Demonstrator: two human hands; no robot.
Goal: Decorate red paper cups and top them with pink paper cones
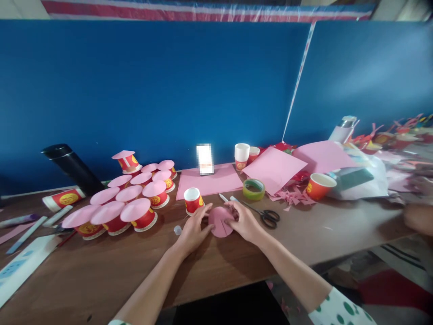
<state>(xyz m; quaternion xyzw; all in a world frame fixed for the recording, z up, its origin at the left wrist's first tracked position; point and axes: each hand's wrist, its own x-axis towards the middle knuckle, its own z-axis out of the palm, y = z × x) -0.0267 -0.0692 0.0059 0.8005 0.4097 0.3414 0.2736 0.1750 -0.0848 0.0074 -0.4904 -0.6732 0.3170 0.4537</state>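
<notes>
A round pink paper disc [221, 222] with a slit in it lies between my hands near the table's front. My left hand [198, 227] holds its left edge, thumb on the paper and fingers curved above. My right hand [244, 222] grips the right side, its thumb by the slit. Just beyond my left hand stands a red and white paper cup [193, 201]. On the left, several red cups topped with pink paper discs [135, 209] stand in rows.
Scissors [269, 218], green tape [253, 189] and an orange cup [320, 186] lie to the right. Pink sheets [209, 181] are at the back. A black bottle [72, 167] leans at the left. Another person's hand [418, 218] shows at the far right.
</notes>
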